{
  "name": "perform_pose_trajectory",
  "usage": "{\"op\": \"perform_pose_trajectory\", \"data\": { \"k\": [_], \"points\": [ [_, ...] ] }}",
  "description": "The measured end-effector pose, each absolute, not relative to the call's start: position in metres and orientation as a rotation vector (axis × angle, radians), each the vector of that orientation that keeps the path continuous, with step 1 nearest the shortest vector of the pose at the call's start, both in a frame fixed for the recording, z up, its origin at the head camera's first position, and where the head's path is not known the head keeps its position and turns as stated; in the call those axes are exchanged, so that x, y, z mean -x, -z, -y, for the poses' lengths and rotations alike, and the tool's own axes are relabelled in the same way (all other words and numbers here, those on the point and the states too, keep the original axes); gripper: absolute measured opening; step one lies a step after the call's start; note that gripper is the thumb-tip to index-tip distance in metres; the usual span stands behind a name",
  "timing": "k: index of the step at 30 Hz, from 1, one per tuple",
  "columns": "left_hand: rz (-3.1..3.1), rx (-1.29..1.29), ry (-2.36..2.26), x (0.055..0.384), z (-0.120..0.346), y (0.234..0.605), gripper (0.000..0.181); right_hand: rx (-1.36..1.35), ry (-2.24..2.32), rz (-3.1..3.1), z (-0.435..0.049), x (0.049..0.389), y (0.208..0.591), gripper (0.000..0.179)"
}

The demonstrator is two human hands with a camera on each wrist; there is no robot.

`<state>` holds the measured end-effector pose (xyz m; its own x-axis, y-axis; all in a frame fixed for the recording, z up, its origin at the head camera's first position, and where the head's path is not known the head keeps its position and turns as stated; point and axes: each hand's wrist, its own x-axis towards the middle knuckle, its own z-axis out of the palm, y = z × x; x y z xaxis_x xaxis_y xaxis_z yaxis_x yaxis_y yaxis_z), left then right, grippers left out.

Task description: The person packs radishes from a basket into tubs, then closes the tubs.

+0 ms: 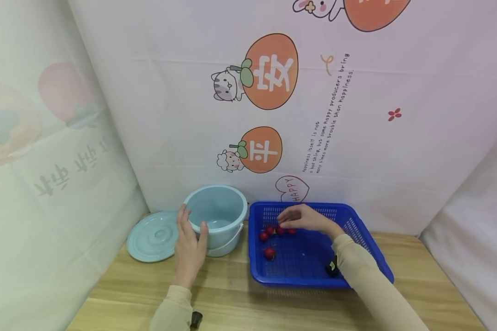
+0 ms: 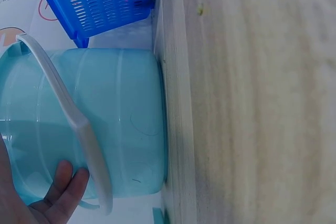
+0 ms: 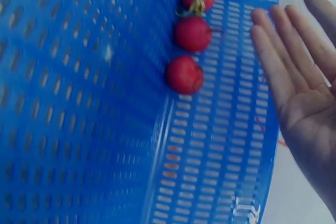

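Inside one blue basket lie five radishes; right fingers straight, empty; left fingers, relaxed, touch one bucket.

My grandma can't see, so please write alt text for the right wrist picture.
A person's right grip, empty with fingers straight, is beside four round red vegetables, perhaps radishes, lined up inside a blue slotted basket.

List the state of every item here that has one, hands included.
Light-blue bucket: upright, uncovered, nothing visible inside
Bucket handle: lowered against the bucket's side
Light-blue lid: off, lying beside the bucket
Blue basket: upright, open-topped, holding radishes
Red radishes: loose in the basket, one apart from the others
Left hand: at the bucket's side
Right hand: over the basket, fingers extended, holding nothing
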<state>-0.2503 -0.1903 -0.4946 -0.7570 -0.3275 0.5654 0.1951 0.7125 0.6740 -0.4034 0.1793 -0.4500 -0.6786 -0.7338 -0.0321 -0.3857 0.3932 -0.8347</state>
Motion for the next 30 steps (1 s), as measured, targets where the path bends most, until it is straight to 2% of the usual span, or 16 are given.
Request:
{"op": "perform_pose_trajectory", "data": {
  "k": [21, 30],
  "points": [
    [2.246, -0.113, 0.984, 0.248, 0.189, 0.496, 0.067, 1.138, 0.729, -2.204, -0.137, 0.39, 0.468, 0.036],
    [2.237, -0.107, 0.973, 0.25, 0.191, 0.495, 0.068, 1.188, 0.665, -2.183, -0.13, 0.389, 0.468, 0.036]
  ]
}}
